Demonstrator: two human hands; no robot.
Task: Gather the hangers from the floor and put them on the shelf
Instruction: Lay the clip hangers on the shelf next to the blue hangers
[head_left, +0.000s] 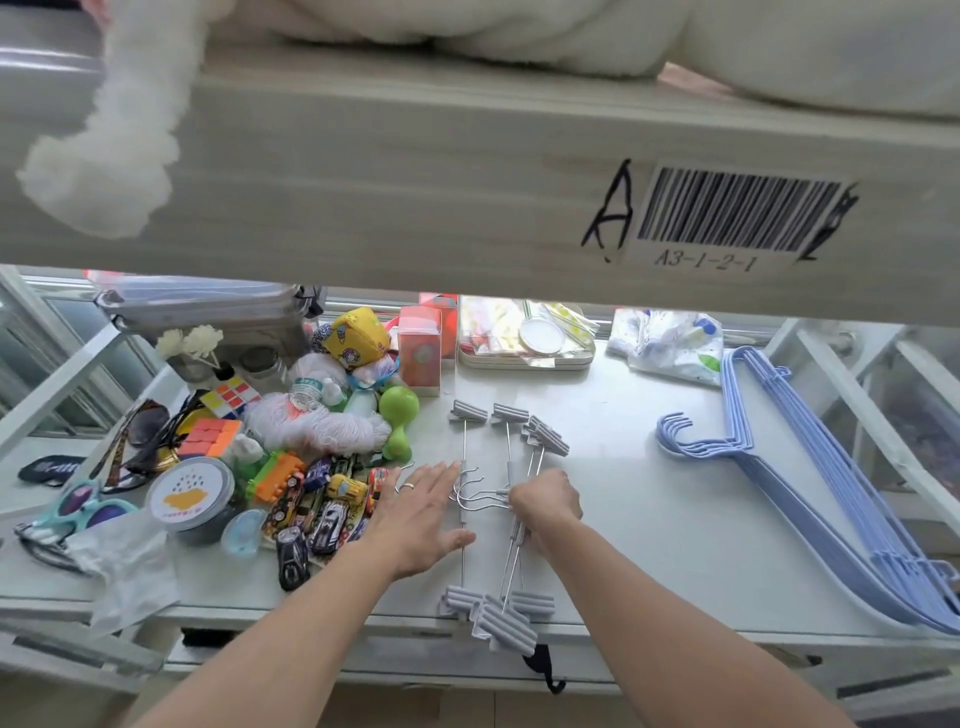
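Note:
Several metal clip hangers (506, 447) with grey clips lie in a bundle on the white shelf (649, 519), clips at the far end and at the shelf's front edge. My right hand (545, 501) is closed around their wire rods near the hooks. My left hand (423, 514) rests flat, fingers spread, on the shelf just left of the bundle, touching the leftmost rod. A stack of blue wire hangers (810, 483) lies on the right side of the shelf.
Toys crowd the shelf's left: toy cars (322, 504), puzzle cubes (210, 436), a green dumbbell (397, 421), a round tin (189, 493), sunglasses (88, 506). Boxes and bags (524, 332) line the back. An upper shelf board with a barcode label (737, 218) hangs overhead.

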